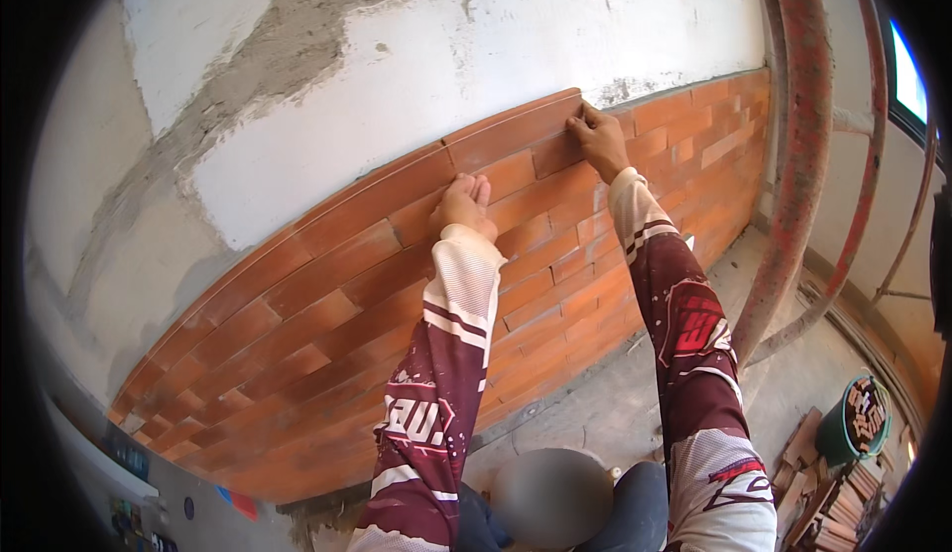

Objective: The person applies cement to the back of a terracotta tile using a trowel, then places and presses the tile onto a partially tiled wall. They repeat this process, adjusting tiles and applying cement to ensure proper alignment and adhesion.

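Observation:
A long, thin reddish-brown brick tile [516,137] lies along the top row of the tiled wall, against white plaster. My right hand [599,142] pinches its right end between thumb and fingers. Near its lower left corner is my left hand [464,207], fingers curled close together and pressed to the tile's lower edge, by the joint with the neighbouring tile [382,187]. Part of the left fingers' contact is hidden by the hand itself. Below both hands run staggered rows of orange-brown brick tiles [397,289].
A rusty red scaffold pole [798,135] rises close on the right. At lower right, a green bucket [836,431] of tile pieces stands beside stacked loose tiles [843,512]. Above the tiles is white plaster [416,86] with rough grey patches. A blurred round patch covers something between my knees.

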{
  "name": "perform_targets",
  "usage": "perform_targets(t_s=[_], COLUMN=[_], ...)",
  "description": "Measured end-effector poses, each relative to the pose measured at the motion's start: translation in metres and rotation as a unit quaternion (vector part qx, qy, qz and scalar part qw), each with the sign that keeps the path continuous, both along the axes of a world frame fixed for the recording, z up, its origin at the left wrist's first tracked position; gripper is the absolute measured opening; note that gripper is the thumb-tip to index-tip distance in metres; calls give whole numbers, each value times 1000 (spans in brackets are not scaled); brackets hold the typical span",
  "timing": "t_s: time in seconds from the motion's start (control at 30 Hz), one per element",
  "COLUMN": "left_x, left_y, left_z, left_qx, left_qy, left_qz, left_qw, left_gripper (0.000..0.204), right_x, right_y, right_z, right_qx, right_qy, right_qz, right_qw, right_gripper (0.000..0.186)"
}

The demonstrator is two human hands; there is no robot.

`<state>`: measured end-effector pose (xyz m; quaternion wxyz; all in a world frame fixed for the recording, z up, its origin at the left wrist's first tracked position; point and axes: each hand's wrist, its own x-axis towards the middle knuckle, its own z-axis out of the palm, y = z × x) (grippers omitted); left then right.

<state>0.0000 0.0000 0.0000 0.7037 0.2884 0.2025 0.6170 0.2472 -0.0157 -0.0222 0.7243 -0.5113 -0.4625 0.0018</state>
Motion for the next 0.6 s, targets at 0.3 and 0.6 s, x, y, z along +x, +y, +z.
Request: perform_targets(t_s=[0.3,0.6], left_x=[39,28], left_y=[7,7], left_z=[-25,-25], left_qx=[-15,-15], left_qy=[-5,-15], left_qz=[-47,-59], left_qw=[999,998], left_gripper=[36,33], right_x=[44,17], right_y=[-18,-36], right_z=[-12,5], right_qx=[32,84], right_qy=[43,252], right_qz=[-13,123], right_qw=[998,956], right_gripper=[44,28])
